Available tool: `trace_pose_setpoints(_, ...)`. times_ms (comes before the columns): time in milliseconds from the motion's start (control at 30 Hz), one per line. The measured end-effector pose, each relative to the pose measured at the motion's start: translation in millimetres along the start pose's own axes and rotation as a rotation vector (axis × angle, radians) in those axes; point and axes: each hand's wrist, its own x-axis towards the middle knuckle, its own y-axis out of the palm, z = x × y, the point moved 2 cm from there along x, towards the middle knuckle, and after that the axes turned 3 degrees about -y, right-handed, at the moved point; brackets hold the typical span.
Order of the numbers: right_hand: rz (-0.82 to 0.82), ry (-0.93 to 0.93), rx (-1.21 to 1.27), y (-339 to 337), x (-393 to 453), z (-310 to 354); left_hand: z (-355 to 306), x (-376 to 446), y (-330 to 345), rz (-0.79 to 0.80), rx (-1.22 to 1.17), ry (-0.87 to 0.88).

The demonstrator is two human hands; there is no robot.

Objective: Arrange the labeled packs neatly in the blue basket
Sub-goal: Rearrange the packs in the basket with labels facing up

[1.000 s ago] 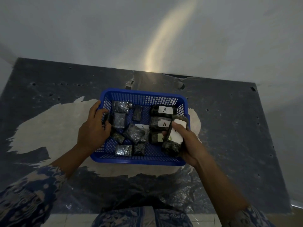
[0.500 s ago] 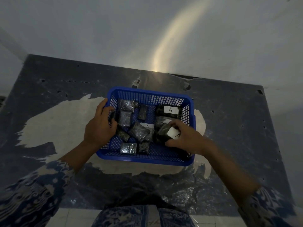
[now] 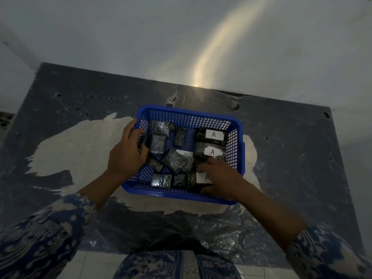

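A blue mesh basket [image 3: 189, 115] stands on the table in front of me. Along its right side lie three dark packs with white labels marked A, one behind another: far [image 3: 213, 135], middle [image 3: 211, 152] and near [image 3: 203, 177]. My right hand [image 3: 221, 179] holds the near labelled pack at the basket's front right corner, thumb at its front edge. My left hand [image 3: 126, 152] grips the basket's left rim, fingers inside. Several dark shiny unlabelled packs [image 3: 175, 162] lie jumbled in the left half, one partly covering another white label [image 3: 184, 153].
The table [image 3: 291, 158] is dark grey with a worn pale patch under the basket and crinkled plastic at its near edge. A pale wall rises behind the table's far edge. My patterned blue sleeves fill the bottom corners.
My right hand brought the labelled pack down from above the basket's right rim and set it in the front right corner, behind the other two A packs' row. The left hand stayed put.
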Motion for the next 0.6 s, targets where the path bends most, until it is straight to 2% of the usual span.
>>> trace_pose_setpoints(133,-0.014,0.027,-0.092,5.4,-5.2,3.3,1.9,0.3,2.0,0.002,-0.001,-0.003)
trace_pose_setpoints(267,0.04,0.054,0.013,1.4,-8.3,-0.8,3.0,0.3,2.6,0.003,-0.001,-0.01)
trace_pose_setpoints(600,-0.01,0.125,-0.026,12.5,-7.3,11.2,2.9,1.1,3.6,-0.006,0.009,0.001)
